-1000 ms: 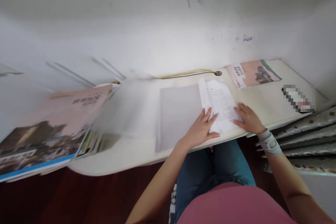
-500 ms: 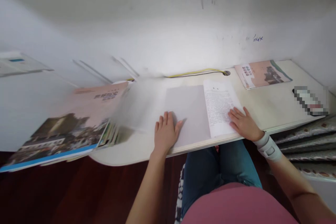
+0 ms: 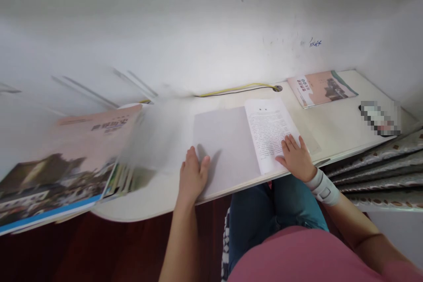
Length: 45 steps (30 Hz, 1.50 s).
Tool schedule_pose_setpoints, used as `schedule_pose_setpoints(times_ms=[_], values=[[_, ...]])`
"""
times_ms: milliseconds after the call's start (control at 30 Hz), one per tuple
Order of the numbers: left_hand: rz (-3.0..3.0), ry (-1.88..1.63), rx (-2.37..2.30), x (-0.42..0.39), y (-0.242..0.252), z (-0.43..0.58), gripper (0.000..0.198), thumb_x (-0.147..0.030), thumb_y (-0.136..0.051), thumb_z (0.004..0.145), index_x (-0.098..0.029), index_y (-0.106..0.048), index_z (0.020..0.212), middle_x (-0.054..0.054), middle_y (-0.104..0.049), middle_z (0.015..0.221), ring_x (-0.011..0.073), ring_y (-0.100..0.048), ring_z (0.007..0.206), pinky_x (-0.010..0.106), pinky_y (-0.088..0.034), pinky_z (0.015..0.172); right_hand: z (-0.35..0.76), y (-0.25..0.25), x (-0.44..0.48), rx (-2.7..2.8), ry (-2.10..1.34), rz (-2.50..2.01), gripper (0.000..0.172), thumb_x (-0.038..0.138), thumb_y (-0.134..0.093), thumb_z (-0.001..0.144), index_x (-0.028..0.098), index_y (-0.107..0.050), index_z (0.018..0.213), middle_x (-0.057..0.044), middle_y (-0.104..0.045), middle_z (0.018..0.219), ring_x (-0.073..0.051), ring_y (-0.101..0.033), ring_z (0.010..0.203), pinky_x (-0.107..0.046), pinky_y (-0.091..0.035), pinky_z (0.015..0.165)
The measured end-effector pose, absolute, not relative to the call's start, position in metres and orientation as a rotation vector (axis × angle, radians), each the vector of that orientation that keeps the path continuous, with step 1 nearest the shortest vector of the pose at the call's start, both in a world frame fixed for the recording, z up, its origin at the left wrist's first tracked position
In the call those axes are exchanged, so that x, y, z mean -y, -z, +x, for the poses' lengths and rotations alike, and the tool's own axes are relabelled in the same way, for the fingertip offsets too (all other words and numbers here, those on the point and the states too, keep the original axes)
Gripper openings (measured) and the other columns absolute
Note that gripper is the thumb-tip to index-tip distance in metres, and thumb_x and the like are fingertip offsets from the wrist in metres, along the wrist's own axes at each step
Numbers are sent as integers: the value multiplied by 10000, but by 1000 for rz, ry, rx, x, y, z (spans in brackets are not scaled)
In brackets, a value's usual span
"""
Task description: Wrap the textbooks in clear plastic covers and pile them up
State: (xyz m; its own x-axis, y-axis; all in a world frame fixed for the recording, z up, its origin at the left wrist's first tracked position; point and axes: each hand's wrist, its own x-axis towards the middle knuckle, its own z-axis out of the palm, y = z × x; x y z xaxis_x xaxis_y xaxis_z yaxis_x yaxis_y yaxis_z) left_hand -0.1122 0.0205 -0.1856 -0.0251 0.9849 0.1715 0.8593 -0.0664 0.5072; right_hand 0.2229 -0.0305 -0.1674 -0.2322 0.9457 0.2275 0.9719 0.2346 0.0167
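An open booklet lies on the white desk point(image 3: 333, 128) in front of me. Its left side is a blank grey inside cover point(image 3: 228, 141); its right side is a printed text page point(image 3: 269, 128). My left hand point(image 3: 192, 174) lies flat, fingers together, on the near left edge of the grey cover. My right hand point(image 3: 295, 156) rests palm down with fingers stretched out on the lower right of the text page. A white band wraps my right wrist. Neither hand holds anything.
A stack of pink-covered books point(image 3: 76, 163) lies at the desk's left end. Another pink booklet point(image 3: 322, 87) lies at the back right. A yellow cable point(image 3: 238, 89) runs along the wall to a desk hole. A blurred-out object point(image 3: 380, 116) sits far right, patterned fabric point(image 3: 380, 172) beside the desk.
The page my left hand held has been laid flat. My left hand moved left from the text page onto the grey cover's left edge. My right hand stayed on the text page.
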Motion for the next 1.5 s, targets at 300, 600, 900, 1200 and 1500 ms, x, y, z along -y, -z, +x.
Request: schedule_pose_setpoints(times_ms=[300, 600, 900, 1200, 1500], values=[[1951, -827, -1918, -20, 188, -116, 725, -521, -367, 903, -47, -303, 1448, 242, -363, 1470, 321, -336, 1376, 508, -284, 1116, 244, 167, 26, 2340, 259, -1831, 540, 409, -397, 947, 13, -518, 1294, -241, -513, 1355, -331, -410, 1322, -576, -246, 1085], [2051, -766, -1939, -22, 197, -121, 683, -504, -386, 900, -84, -343, 1437, 226, -365, 1476, 322, -307, 1390, 520, -263, 1117, 217, 150, 9, 2437, 202, -1655, 497, 406, -361, 968, 96, -504, 1329, -185, -451, 1429, -282, -360, 1362, -574, -183, 1121], [2028, -735, -1957, -23, 195, -120, 728, -521, -376, 893, -50, -318, 1445, 237, -360, 1474, 337, -317, 1383, 527, -273, 1109, 214, 165, -5, 2455, 183, -1758, 725, 554, -409, 913, -29, -461, 1340, -286, -443, 1392, -345, -415, 1317, -537, -222, 1110], [2005, -762, -1934, -23, 194, -120, 755, -554, -390, 873, -64, -330, 1444, 229, -375, 1469, 333, -324, 1380, 526, -255, 1122, 223, 162, -6, 2466, 143, -1778, 744, 563, -442, 898, -34, -453, 1341, -288, -436, 1396, -354, -410, 1318, -567, -219, 1102], [1940, -793, -1879, -16, 189, -128, 725, -562, -400, 878, -119, -346, 1450, 177, -402, 1469, 291, -380, 1357, 462, -292, 1126, 202, 151, 8, 2414, 88, -1689, 596, 471, -449, 926, 30, -491, 1325, -252, -422, 1427, -322, -393, 1336, -555, -218, 1111]])
